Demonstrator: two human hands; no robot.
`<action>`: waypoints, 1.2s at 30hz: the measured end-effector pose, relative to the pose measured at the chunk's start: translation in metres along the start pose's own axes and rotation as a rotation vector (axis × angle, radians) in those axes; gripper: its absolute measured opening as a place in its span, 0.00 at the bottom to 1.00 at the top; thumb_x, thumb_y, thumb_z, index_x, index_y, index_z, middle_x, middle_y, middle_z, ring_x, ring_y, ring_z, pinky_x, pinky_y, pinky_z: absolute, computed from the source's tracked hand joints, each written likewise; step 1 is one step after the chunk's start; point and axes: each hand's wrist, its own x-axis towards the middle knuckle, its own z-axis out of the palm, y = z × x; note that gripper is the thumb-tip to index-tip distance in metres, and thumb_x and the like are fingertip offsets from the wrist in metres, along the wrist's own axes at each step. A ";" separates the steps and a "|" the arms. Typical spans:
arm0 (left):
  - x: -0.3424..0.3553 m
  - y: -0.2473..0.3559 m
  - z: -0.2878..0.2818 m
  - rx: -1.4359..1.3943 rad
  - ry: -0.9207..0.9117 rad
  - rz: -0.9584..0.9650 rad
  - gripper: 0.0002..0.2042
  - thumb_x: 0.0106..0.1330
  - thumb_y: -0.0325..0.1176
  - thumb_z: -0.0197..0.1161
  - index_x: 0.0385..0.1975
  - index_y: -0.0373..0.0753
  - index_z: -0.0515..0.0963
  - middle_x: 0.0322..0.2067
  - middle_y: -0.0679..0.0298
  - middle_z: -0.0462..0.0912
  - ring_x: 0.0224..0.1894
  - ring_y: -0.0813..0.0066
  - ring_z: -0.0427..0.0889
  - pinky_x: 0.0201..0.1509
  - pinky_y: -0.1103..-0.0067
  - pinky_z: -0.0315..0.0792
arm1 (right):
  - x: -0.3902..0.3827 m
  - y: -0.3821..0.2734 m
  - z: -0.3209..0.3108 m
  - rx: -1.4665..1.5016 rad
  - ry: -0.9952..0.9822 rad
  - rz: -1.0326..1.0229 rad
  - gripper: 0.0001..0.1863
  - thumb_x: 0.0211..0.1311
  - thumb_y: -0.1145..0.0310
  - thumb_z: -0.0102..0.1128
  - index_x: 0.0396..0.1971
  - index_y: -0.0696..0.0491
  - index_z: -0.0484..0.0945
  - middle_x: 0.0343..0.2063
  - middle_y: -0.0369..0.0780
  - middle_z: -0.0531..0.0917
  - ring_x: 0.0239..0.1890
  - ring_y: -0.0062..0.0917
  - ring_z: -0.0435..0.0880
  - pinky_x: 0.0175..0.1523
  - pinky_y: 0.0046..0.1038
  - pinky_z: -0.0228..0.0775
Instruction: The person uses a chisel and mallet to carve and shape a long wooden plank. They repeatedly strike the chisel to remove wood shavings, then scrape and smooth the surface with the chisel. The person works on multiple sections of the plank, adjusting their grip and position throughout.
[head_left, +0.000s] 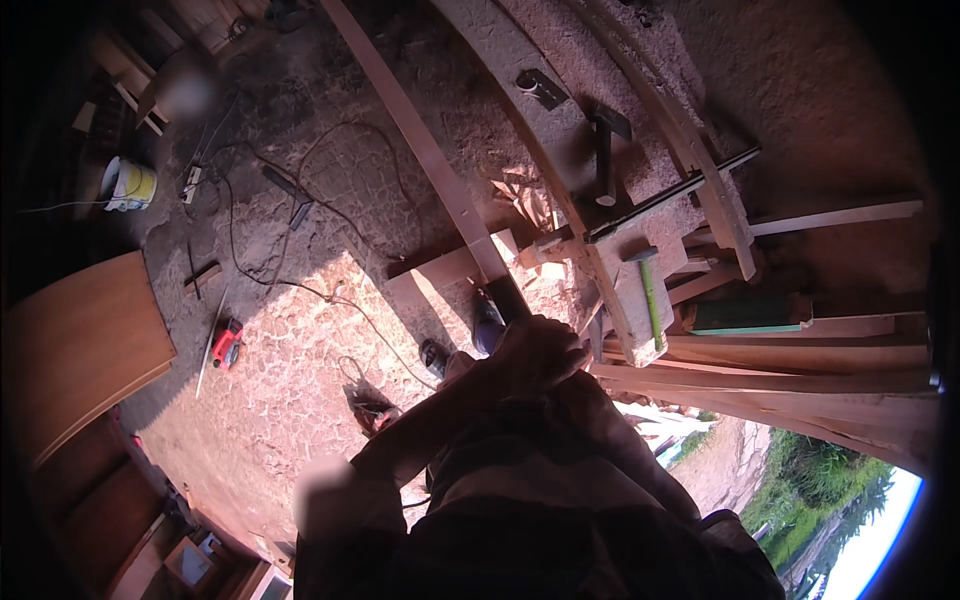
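A long, narrow wooden board (425, 150) runs from the far edge toward my body. Its near end is dark and meets my left hand (537, 355), whose fingers are curled closed around it in front of my chest. Close behind and below it is my right hand (580, 398); shadow and the left hand hide its fingers. Right of my hands, a hammer with a green handle (652, 300) lies on the near end of a workbench (625, 270). Farther along the bench rests a dark-handled tool (605, 160), beside a small dark metal tool (543, 88).
Stacked planks (800, 375) fill the right side. A red power tool (227, 344), trailing cables (335, 298) and a white-yellow bucket (129, 184) sit on the floor to the left. A wide wooden panel (90, 345) stands at far left. Wood offcuts (530, 195) lie beside the bench.
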 end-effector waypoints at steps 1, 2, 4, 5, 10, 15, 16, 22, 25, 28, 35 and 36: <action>0.002 0.001 0.004 0.094 0.008 -0.039 0.10 0.65 0.42 0.63 0.31 0.42 0.82 0.30 0.60 0.82 0.33 0.61 0.83 0.38 0.60 0.76 | -0.005 0.004 0.003 0.000 0.005 0.020 0.10 0.63 0.74 0.58 0.44 0.56 0.78 0.35 0.48 0.81 0.36 0.45 0.82 0.42 0.44 0.74; 0.005 -0.001 0.005 0.059 -0.040 -0.046 0.11 0.65 0.43 0.63 0.29 0.43 0.81 0.28 0.60 0.82 0.32 0.60 0.83 0.37 0.60 0.76 | -0.009 0.007 0.006 0.138 -0.002 0.145 0.09 0.63 0.74 0.58 0.42 0.56 0.78 0.35 0.49 0.81 0.37 0.46 0.81 0.43 0.46 0.74; 0.006 -0.005 0.006 0.034 -0.094 -0.088 0.13 0.67 0.44 0.62 0.25 0.44 0.81 0.23 0.60 0.81 0.29 0.58 0.82 0.34 0.61 0.74 | -0.014 0.012 0.009 0.448 -0.016 0.389 0.09 0.62 0.73 0.61 0.42 0.56 0.79 0.35 0.48 0.81 0.37 0.47 0.82 0.43 0.45 0.75; 0.008 -0.010 0.006 0.055 0.009 -0.075 0.14 0.68 0.45 0.61 0.22 0.44 0.80 0.20 0.59 0.79 0.27 0.57 0.81 0.33 0.61 0.74 | -0.014 0.013 0.011 0.498 -0.053 0.445 0.09 0.61 0.74 0.62 0.42 0.56 0.79 0.35 0.48 0.82 0.37 0.48 0.82 0.42 0.45 0.75; 0.003 -0.019 0.009 -0.030 0.104 -0.063 0.22 0.71 0.46 0.59 0.14 0.44 0.78 0.14 0.57 0.75 0.21 0.52 0.76 0.32 0.60 0.71 | -0.003 0.008 0.015 0.038 0.172 -0.021 0.11 0.57 0.77 0.66 0.40 0.57 0.80 0.35 0.50 0.81 0.37 0.49 0.82 0.40 0.46 0.74; 0.001 -0.025 0.000 -0.174 -0.074 -0.207 0.19 0.70 0.45 0.61 0.17 0.42 0.79 0.17 0.58 0.77 0.26 0.53 0.77 0.40 0.61 0.69 | 0.008 -0.002 0.013 0.088 0.155 0.020 0.11 0.54 0.79 0.66 0.39 0.58 0.80 0.34 0.50 0.81 0.36 0.50 0.81 0.40 0.48 0.73; 0.001 -0.025 -0.002 -0.197 -0.049 -0.209 0.19 0.70 0.45 0.62 0.18 0.42 0.80 0.17 0.57 0.77 0.26 0.52 0.78 0.39 0.61 0.70 | 0.011 -0.003 0.012 0.105 0.139 0.047 0.11 0.54 0.79 0.66 0.39 0.58 0.80 0.34 0.50 0.81 0.36 0.50 0.81 0.40 0.48 0.73; 0.001 -0.023 -0.002 -0.157 0.129 -0.171 0.19 0.68 0.45 0.64 0.18 0.41 0.83 0.17 0.52 0.79 0.21 0.47 0.80 0.32 0.59 0.74 | 0.019 -0.010 0.006 0.184 0.056 0.108 0.09 0.56 0.79 0.64 0.37 0.59 0.79 0.31 0.52 0.79 0.32 0.50 0.80 0.35 0.45 0.72; 0.000 -0.025 0.004 -0.154 0.077 -0.136 0.18 0.68 0.45 0.64 0.17 0.42 0.83 0.15 0.53 0.79 0.19 0.47 0.79 0.32 0.59 0.74 | 0.017 -0.011 0.010 0.077 0.231 -0.029 0.07 0.55 0.79 0.64 0.34 0.60 0.78 0.29 0.52 0.78 0.30 0.50 0.79 0.33 0.44 0.71; 0.001 -0.025 0.007 -0.057 0.053 -0.050 0.20 0.69 0.44 0.63 0.14 0.42 0.80 0.13 0.55 0.76 0.18 0.48 0.78 0.31 0.59 0.72 | 0.013 -0.010 0.013 0.123 0.188 0.053 0.07 0.55 0.79 0.63 0.34 0.59 0.78 0.30 0.52 0.79 0.32 0.50 0.80 0.34 0.44 0.72; -0.003 -0.021 0.012 -0.112 0.052 -0.076 0.18 0.65 0.40 0.65 0.12 0.42 0.77 0.13 0.57 0.75 0.19 0.51 0.77 0.32 0.61 0.70 | 0.004 -0.008 0.009 0.095 -0.141 0.252 0.08 0.58 0.77 0.61 0.38 0.59 0.80 0.34 0.54 0.80 0.38 0.50 0.83 0.38 0.43 0.75; -0.003 -0.021 0.014 -0.120 0.083 -0.077 0.19 0.66 0.41 0.64 0.12 0.42 0.76 0.12 0.55 0.73 0.17 0.50 0.76 0.29 0.60 0.70 | 0.002 -0.008 0.011 0.162 -0.056 0.205 0.08 0.59 0.76 0.60 0.38 0.59 0.80 0.34 0.53 0.80 0.38 0.50 0.83 0.37 0.43 0.76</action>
